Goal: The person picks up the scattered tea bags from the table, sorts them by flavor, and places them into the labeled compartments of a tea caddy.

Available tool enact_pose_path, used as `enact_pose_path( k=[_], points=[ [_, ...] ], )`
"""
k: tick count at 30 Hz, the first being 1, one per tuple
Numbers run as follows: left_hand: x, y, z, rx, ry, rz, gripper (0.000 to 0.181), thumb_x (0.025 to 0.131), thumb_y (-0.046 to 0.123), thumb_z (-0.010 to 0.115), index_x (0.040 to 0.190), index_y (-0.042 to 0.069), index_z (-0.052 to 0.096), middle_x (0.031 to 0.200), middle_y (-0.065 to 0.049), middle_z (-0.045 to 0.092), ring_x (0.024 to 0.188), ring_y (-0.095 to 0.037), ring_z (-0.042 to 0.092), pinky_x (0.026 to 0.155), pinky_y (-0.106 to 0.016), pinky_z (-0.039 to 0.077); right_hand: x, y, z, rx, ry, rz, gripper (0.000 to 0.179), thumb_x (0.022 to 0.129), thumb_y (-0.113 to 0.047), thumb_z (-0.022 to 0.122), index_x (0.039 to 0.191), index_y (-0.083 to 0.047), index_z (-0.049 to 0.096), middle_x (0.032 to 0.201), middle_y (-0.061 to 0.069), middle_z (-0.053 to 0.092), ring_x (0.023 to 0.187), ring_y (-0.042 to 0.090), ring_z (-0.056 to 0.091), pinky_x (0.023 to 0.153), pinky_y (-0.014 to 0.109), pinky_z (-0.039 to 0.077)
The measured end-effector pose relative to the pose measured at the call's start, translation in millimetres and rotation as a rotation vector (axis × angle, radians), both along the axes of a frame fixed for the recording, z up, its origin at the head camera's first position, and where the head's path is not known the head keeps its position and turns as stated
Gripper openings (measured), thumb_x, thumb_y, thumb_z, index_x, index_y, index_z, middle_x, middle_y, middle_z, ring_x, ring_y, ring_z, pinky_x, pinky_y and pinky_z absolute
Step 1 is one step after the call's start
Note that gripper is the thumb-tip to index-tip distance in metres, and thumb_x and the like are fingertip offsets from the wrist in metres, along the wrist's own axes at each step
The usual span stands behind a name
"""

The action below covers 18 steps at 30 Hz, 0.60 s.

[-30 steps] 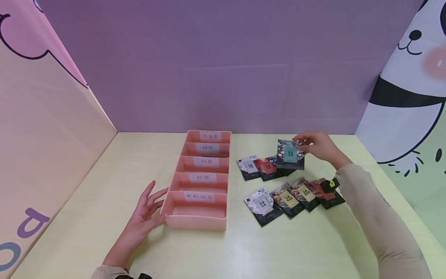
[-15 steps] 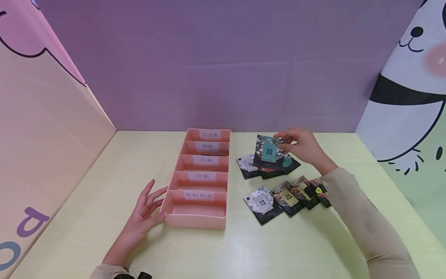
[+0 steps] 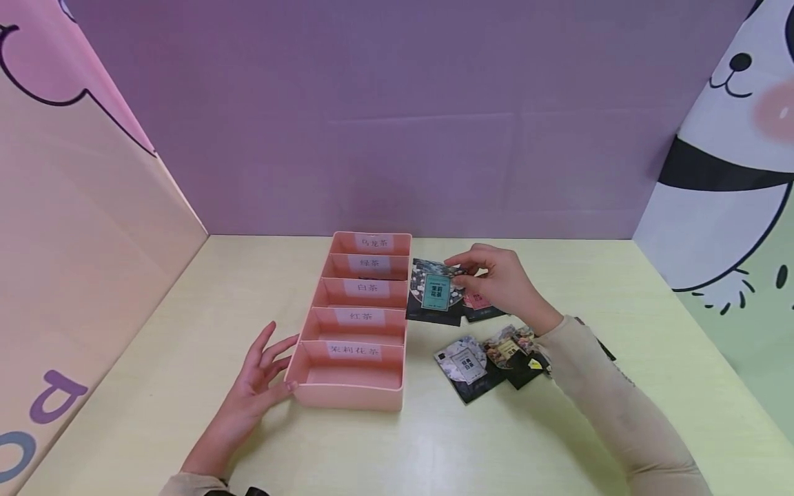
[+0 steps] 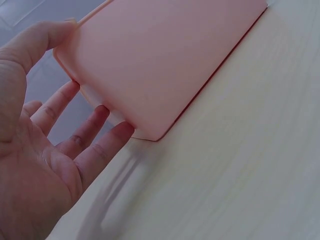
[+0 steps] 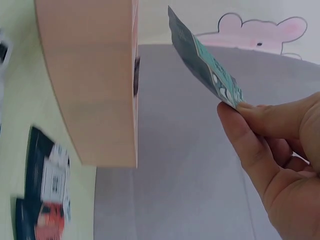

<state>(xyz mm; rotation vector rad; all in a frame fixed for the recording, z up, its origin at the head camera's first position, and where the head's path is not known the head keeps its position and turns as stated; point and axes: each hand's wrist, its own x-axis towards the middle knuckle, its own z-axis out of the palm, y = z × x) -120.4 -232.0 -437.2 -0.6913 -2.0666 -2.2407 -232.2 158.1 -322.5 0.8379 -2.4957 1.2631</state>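
Observation:
My right hand (image 3: 496, 279) pinches a tea sachet (image 3: 436, 293) by its upper right corner between thumb and fingers. The sachet is dark with a floral print and a teal label, raised beside the long pink compartment box (image 3: 347, 396); its left edge overlaps the box's right rim in the head view. In the right wrist view the sachet (image 5: 205, 62) tilts above the box's wall (image 5: 90, 100). My left hand (image 3: 254, 386) has its fingers spread against the box's near left corner. In the left wrist view the thumb lies at the rim and several fingertips touch the wall (image 4: 150, 60).
White paper labels with Chinese characters mark the box's several compartments. Right of it lie more sachets: a white-labelled one (image 3: 468, 368), a yellow-labelled one (image 3: 505, 344) and a red-labelled one (image 3: 477, 306). My right forearm (image 3: 614, 399) partly covers others. A purple backdrop (image 3: 422, 124) stands behind the table.
My right hand has carried the teal-labelled sachet left, from over the far row of sachets to the box's right edge. My left hand has stayed at the box's corner.

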Motion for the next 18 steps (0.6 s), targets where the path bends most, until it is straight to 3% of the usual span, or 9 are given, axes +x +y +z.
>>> enact_pose_path(
  k=[10,18],
  points=[
    [-1.3,0.1,-0.5,-0.005,-0.006,0.003,0.091,0.092,-0.016,0.054,0.16,0.026,0.01,0.144,0.014,0.049,0.123,-0.004,0.052,0.091,-0.02,0.049,17.4,-27,-4.8,-0.151,0.051,0.122,0.023,0.081,0.007,0.077,0.103,0.0,0.077,0.081,0.003,0.067,0.074,0.015,0.062,0.066,0.027,0.057],
    [-0.3,-0.2,-0.2,0.006,-0.001,-0.002,0.091,0.092,-0.016,0.055,0.16,0.026,0.01,0.144,0.013,0.049,0.124,-0.005,0.052,0.093,-0.02,0.049,30.5,-52,-15.7,-0.274,0.136,0.235,0.022,0.078,0.011,0.077,0.098,0.002,0.076,0.079,0.005,0.067,0.07,0.015,0.06,0.059,0.028,0.057]
  ],
)
